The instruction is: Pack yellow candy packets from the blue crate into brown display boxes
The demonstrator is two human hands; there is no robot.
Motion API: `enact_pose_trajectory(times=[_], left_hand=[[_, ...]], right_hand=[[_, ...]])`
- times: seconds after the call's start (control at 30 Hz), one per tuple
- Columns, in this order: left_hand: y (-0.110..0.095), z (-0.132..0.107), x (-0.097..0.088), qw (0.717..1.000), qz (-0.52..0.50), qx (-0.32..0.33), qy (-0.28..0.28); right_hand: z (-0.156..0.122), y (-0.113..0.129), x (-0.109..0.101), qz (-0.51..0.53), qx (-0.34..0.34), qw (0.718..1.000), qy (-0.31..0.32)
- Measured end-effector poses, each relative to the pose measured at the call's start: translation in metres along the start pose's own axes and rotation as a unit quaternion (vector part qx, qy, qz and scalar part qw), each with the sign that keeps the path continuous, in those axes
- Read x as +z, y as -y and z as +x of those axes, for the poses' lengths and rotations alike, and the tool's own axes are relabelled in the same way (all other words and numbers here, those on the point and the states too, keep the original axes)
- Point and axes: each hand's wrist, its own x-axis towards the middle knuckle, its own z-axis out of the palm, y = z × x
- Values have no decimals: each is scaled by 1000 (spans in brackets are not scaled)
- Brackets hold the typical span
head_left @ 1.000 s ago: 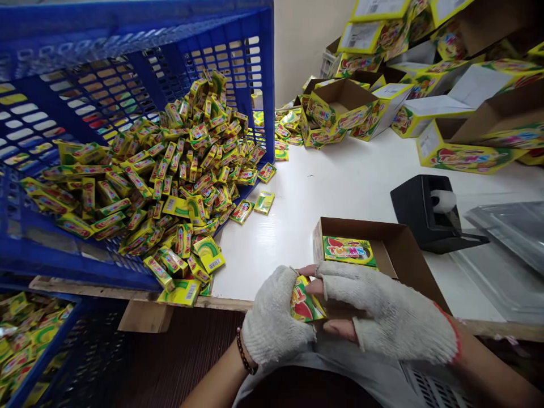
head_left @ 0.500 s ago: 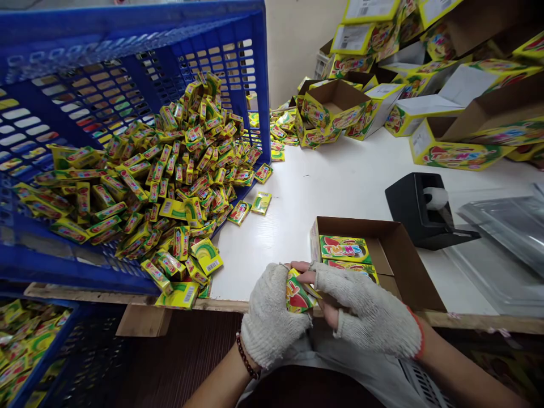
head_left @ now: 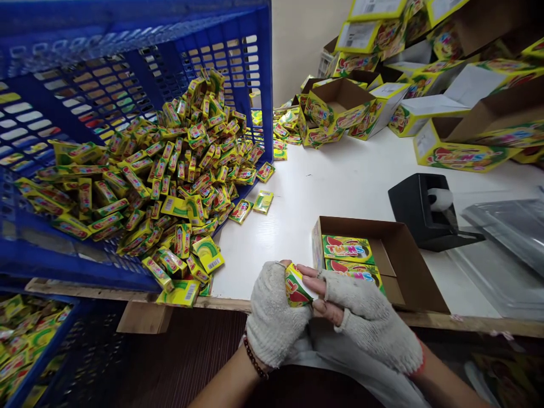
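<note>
My left hand (head_left: pixel 278 314), in a white knit glove with bare fingertips, is wrapped around a small yellow, red and green TWINS box (head_left: pixel 298 289). My right hand (head_left: pixel 368 320), gloved alike, comes from the right with its bare fingers closed on the box's right end, where a white patch shows. Both hands are at the table's front edge. Just beyond my right hand sits an open brown-lined carton (head_left: pixel 419 272). Along its left side lie TWINS boxes (head_left: pixel 346 249), the nearer one partly covered by my right hand.
A tilted blue crate (head_left: pixel 260 73) spills a heap of small yellow packs (head_left: pixel 182 170) onto the white table (head_left: pixel 289 226). A black tape dispenser (head_left: pixel 419 209) and clear plastic trays (head_left: pixel 505 249) stand right. Open display cartons (head_left: pixel 463 153) pile up behind. Another blue crate (head_left: pixel 55 345) is below left.
My right fingers have shifted on the box's end; the flap that stuck out there no longer shows. The view has moved slightly. The heap and cartons look unchanged.
</note>
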Motion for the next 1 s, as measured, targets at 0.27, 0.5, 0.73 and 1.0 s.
enact_pose_trajectory(times=[0.27, 0.5, 0.73, 1.0], left_hand=[[12, -4, 6, 990, 71, 98, -78], [16, -4, 8, 992, 64, 71, -81], [10, 10, -11, 995, -19, 28, 89], [9, 13, -15, 986, -40, -17, 159]], right_hand=[[-6, 15, 23, -13, 104, 989, -99], [-11, 14, 26, -15, 124, 990, -59], [0, -1, -9, -106, -34, 993, 27], [6, -2, -13, -172, -160, 971, 36]])
